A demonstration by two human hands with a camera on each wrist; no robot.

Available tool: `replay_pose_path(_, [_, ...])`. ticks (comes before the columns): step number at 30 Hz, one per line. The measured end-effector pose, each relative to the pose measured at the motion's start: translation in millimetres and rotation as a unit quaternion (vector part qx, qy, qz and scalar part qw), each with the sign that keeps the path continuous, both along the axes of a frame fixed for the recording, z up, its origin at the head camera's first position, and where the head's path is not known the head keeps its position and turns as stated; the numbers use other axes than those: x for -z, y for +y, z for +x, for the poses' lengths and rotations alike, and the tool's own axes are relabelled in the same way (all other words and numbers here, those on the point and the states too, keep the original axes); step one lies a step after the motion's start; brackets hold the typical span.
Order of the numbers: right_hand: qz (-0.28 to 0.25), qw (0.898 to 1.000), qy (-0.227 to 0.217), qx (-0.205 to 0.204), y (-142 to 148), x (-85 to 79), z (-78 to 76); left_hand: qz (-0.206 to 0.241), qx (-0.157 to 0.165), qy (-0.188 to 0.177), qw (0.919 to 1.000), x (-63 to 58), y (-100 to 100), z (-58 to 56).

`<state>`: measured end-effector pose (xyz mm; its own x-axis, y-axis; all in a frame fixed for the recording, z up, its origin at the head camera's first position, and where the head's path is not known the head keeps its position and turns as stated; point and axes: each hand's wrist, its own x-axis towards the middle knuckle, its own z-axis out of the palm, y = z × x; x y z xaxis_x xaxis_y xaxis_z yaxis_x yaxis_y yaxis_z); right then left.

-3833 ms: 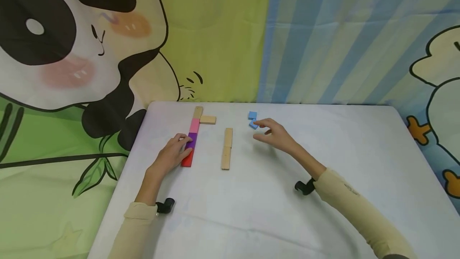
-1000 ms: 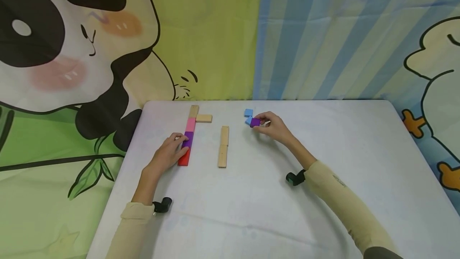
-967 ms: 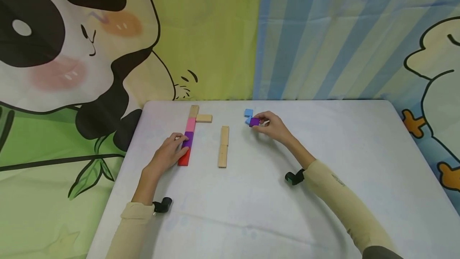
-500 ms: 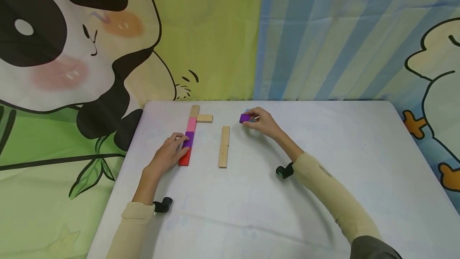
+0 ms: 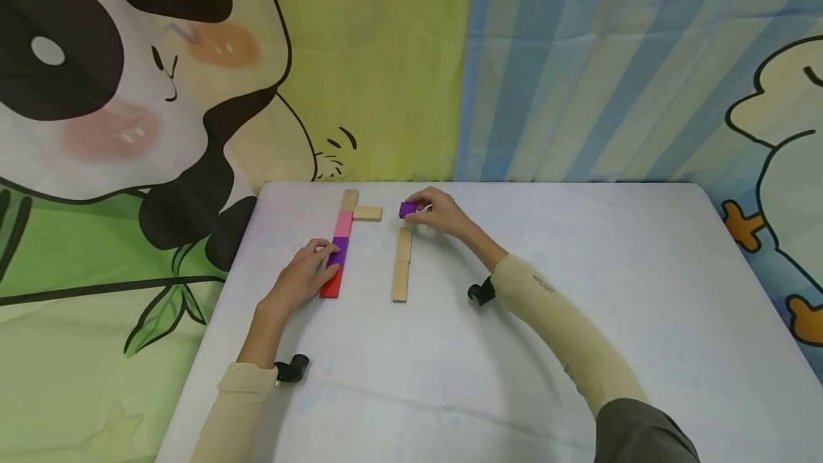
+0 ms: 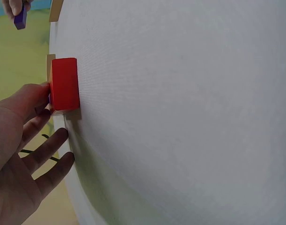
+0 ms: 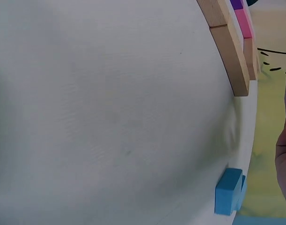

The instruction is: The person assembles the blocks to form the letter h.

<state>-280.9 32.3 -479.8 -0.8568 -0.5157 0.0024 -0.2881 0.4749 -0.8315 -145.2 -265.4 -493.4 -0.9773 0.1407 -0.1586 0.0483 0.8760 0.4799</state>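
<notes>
**Right hand pinches purple block above wooden strip; left hand on coloured row**

Right hand (image 5: 440,211): fingertips closed in a pinch on a small purple block (image 5: 407,209), held just off the white table (image 5: 579,270), directly at 12 o'clock of the two wooden blocks (image 5: 402,264) laid end to end. Block not touching them.

Left hand (image 5: 302,277): fingers relaxed and spread, thumb against the side of the coloured row (image 5: 338,249) (wood, pink, purple, red from far to near), at its red end (image 6: 64,83).

A short wooden block (image 5: 367,213) lies crosswise at 3 o'clock of the row's far end. Two blue blocks (image 7: 230,191) sit near the table's far edge, seen only in the right wrist view.
</notes>
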Motion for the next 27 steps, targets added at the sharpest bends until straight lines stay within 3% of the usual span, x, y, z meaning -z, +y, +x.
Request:
replay_pose_path(7, [0.03, 0.999, -0.028, -0.002, -22.0, 0.7, -9.9, -0.002, -0.002, -0.001, 1.0, 1.0, 0.6, 0.0])
replay_pose_path(14, [0.09, 0.996, -0.026, 0.002, -38.9, 7.9, -17.6, -0.005, -0.004, 0.003, 1.0, 1.2, 0.1, -0.8])
replay_pose_path(27, [0.131, 0.991, -0.034, 0.006, -55.0, 11.8, -20.1, -0.007, -0.005, -0.012, 0.9999, 1.5, 1.1, -1.2])
